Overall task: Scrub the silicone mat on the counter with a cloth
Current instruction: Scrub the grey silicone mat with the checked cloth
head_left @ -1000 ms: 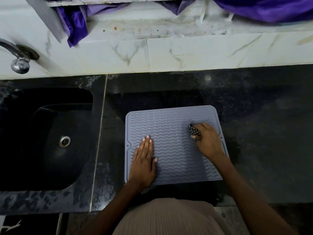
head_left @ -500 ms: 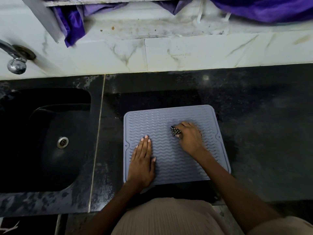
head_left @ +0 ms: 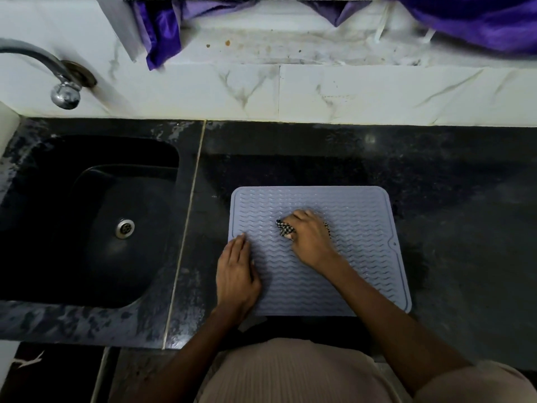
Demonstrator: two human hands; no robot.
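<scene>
Right hand (head_left: 312,238) now left of its earlier spot, fingers curled round checked cloth (head_left: 284,228) mid-frame on grey silicone mat (head_left: 363,257), left hand (head_left: 236,274) still flat, fingers straight, pressing mat's left edge, black counter (head_left: 450,199) beneath.

Mat (head_left: 357,257) is laid on surface (head_left: 450,228); cloth (head_left: 284,227) is gripped by right hand (head_left: 311,239); left hand (head_left: 236,274) is pressed flat on mat edge.

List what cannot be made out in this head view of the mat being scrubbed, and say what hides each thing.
1. Most of the checked cloth: bunched under the right hand.
2. The mat corner nearest the sink: covered by the left hand.
3. Dirt or wetness on the mat: light too dim to tell.
4. The purple fabric: cut off by the top edge.
5. The tap: its pipe leaves the left edge.
</scene>
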